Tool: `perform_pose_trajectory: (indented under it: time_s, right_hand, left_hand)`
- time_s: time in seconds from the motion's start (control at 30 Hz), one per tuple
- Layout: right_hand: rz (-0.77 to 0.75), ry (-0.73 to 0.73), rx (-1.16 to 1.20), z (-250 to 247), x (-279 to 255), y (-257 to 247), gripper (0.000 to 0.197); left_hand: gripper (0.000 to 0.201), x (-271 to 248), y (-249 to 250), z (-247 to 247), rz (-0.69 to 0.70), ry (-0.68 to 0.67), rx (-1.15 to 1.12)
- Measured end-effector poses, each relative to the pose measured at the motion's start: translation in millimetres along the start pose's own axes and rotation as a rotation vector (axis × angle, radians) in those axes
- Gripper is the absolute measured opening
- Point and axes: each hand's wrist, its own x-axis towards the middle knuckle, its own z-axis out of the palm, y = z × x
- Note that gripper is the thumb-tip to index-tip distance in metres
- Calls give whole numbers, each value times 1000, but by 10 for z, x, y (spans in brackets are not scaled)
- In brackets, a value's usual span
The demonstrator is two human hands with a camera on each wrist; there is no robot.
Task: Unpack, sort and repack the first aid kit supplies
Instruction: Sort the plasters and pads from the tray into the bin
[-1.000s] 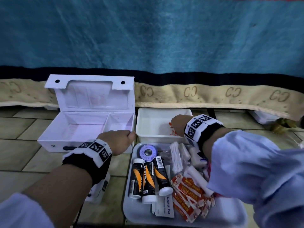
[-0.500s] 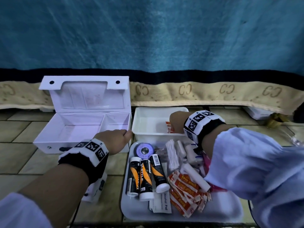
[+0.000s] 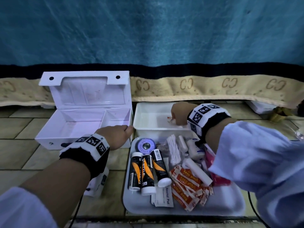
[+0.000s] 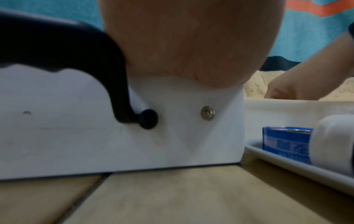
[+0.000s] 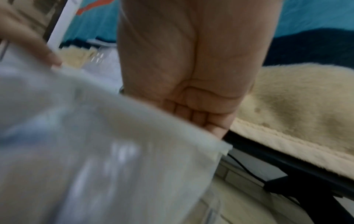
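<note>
The white first aid box [image 3: 79, 127] stands open and empty at the left, lid up. My left hand [image 3: 118, 135] grips the right end of its front wall [image 4: 76, 136], beside the black handle [image 4: 86, 53]. My right hand [image 3: 179, 114] reaches down into the white bin [image 3: 151, 116] behind the tray, and a red-and-white plaster packet [image 3: 170, 120] shows at its fingertips, which are mostly hidden. On the tray [image 3: 222, 206] lie three black-and-orange tubes [image 3: 146, 171], a tape roll [image 3: 145, 145], cotton swabs [image 3: 173, 150], bandage rolls [image 3: 195, 171], plaster packets [image 3: 185, 186] and an alcohol pad [image 3: 164, 196].
Everything sits on a tiled floor [image 3: 19, 145]. A beige blanket edge [image 3: 205, 89] and a blue cloth hang just behind the box and bin. Another small white container [image 3: 258, 107] sits at the far right under the blanket. A cable [image 3: 253, 206] runs past the tray's right side.
My right hand has moved a little further into the white bin with the plaster packet. My left hand has kept its hold on the box.
</note>
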Motion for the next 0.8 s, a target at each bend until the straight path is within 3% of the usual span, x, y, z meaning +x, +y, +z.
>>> perform_pose_trajectory:
  time_s: [0.23,0.3,0.37,0.5,0.6,0.7,0.8]
  right_hand:
    - [-52,188,281,-544,-918,-81,33]
    - [-30,122,256,-526,-1239,-104,26]
    - [-23,22,207,-413,-1490,-188,5]
    - [-59,-60,91,45,-1666,-368,11]
    - [-157,-73,28,322,-1698,-463,27]
    - [-193,-126,23,364,-1714,-509,33]
    - [-194,-188,72,178,-1695,-444,23]
  left_hand:
    - [48,9,-3,19,-12,-1,-15]
    - [46,8,4,13,-8,0,5]
    - [44,6,1,13,-14,1,15]
    - [42,-3,20,16,-20,-5,47]
    - [43,-12,32,3,-25,-14,45]
    - [43,-19,39,-4,-28,-19,41]
    - [43,-12,24,3,-28,-22,34]
